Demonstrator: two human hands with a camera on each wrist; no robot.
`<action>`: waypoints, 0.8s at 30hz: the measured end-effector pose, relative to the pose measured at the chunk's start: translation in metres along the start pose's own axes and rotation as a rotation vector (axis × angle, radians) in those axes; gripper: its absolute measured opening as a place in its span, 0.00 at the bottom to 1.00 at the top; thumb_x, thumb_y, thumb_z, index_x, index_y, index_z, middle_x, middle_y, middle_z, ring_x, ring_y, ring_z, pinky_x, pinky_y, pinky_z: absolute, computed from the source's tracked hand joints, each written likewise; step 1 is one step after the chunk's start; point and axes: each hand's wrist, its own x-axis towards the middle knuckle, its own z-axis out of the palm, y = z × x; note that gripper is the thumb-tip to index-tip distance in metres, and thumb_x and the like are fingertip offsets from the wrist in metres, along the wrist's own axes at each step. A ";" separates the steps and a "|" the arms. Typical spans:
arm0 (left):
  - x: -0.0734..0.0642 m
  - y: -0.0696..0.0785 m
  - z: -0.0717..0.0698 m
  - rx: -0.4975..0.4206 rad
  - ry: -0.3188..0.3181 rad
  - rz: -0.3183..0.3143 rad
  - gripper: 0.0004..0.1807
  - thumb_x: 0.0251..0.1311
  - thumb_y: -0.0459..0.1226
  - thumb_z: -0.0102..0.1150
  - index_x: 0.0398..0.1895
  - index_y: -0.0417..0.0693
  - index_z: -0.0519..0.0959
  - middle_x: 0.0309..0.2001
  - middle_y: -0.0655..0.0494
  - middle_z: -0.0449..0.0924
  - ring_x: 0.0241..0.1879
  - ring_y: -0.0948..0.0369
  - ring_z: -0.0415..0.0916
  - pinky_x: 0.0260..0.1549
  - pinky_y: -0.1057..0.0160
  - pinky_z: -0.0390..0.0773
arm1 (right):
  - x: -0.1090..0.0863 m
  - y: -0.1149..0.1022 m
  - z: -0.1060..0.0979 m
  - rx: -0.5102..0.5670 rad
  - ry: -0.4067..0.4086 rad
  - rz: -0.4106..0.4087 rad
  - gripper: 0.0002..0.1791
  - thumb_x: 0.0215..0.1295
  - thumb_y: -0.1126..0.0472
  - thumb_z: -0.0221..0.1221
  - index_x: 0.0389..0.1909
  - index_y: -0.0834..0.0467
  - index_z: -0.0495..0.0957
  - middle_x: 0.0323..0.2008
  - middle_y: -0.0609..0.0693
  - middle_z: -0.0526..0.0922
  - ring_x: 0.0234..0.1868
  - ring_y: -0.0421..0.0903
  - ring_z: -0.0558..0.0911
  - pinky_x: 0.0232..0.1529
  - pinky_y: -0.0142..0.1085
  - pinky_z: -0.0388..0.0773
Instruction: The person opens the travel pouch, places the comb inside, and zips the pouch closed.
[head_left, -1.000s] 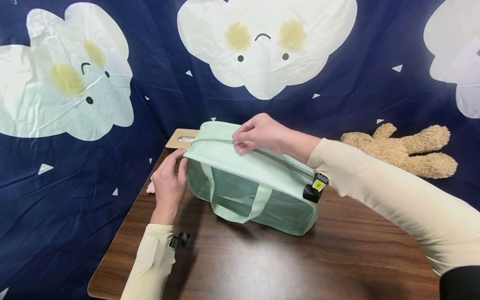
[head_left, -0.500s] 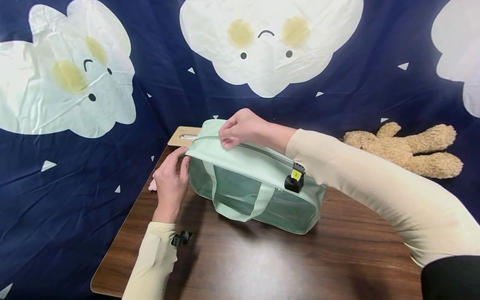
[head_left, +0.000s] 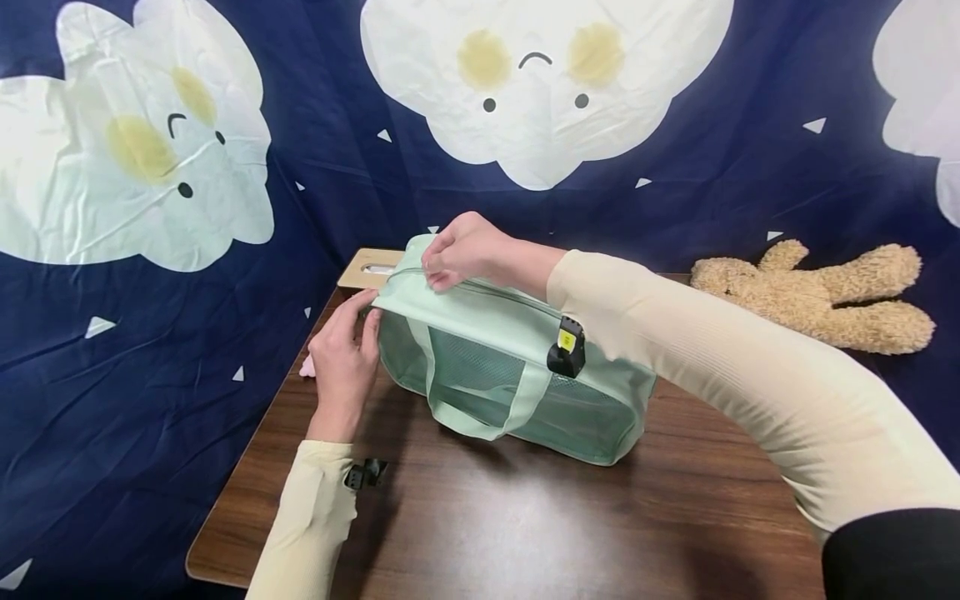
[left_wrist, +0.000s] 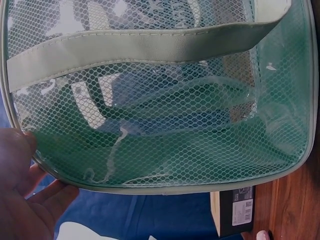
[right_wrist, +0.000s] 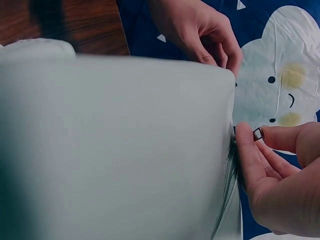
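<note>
Right hand (head_left: 467, 250) pinches zipper pull (right_wrist: 258, 134); it could jam if left hand (head_left: 343, 358), gripping bag (head_left: 465, 310) near desk's (head_left: 540, 525) far edge, slackens.

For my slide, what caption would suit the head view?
Left hand grips one corner of a mint-green bag on a wood-grain table while the right hand pinches at its zipper.

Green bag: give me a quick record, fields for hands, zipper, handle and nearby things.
Bag: pale green, see-through front, standing on the table
Left hand: holds the bag's top left corner
Right hand: pinches the zipper pull near the top's left end
Zipper: runs along the top; fully closed or not, cannot tell
Front handle: hangs down
Behind left end: wood-topped box
Far right: plush toy, lying down
</note>
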 end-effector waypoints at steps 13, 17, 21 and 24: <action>-0.002 -0.002 0.002 0.010 0.018 -0.009 0.13 0.67 0.31 0.65 0.52 0.36 0.84 0.52 0.40 0.86 0.51 0.43 0.85 0.48 0.42 0.80 | -0.001 -0.001 -0.002 0.008 -0.009 0.005 0.09 0.67 0.77 0.58 0.46 0.77 0.79 0.25 0.55 0.80 0.24 0.42 0.80 0.34 0.33 0.84; -0.002 -0.002 0.002 0.008 0.020 -0.016 0.13 0.67 0.31 0.65 0.52 0.36 0.84 0.52 0.40 0.86 0.52 0.43 0.85 0.49 0.42 0.80 | -0.004 -0.002 -0.007 -0.004 -0.022 0.026 0.11 0.70 0.75 0.57 0.48 0.77 0.79 0.25 0.56 0.81 0.24 0.42 0.80 0.34 0.33 0.84; -0.002 -0.002 0.001 0.005 0.019 -0.019 0.13 0.67 0.31 0.65 0.53 0.36 0.84 0.52 0.40 0.86 0.51 0.43 0.85 0.48 0.43 0.81 | -0.011 -0.004 -0.020 -0.033 -0.012 0.034 0.14 0.73 0.70 0.57 0.53 0.76 0.79 0.32 0.59 0.83 0.25 0.42 0.82 0.37 0.33 0.85; -0.001 -0.002 0.001 0.004 0.019 -0.019 0.13 0.67 0.32 0.65 0.53 0.36 0.84 0.52 0.40 0.87 0.51 0.43 0.85 0.48 0.43 0.81 | -0.019 -0.006 -0.037 -0.089 0.011 0.013 0.18 0.74 0.66 0.59 0.58 0.72 0.79 0.44 0.63 0.85 0.33 0.43 0.85 0.42 0.34 0.86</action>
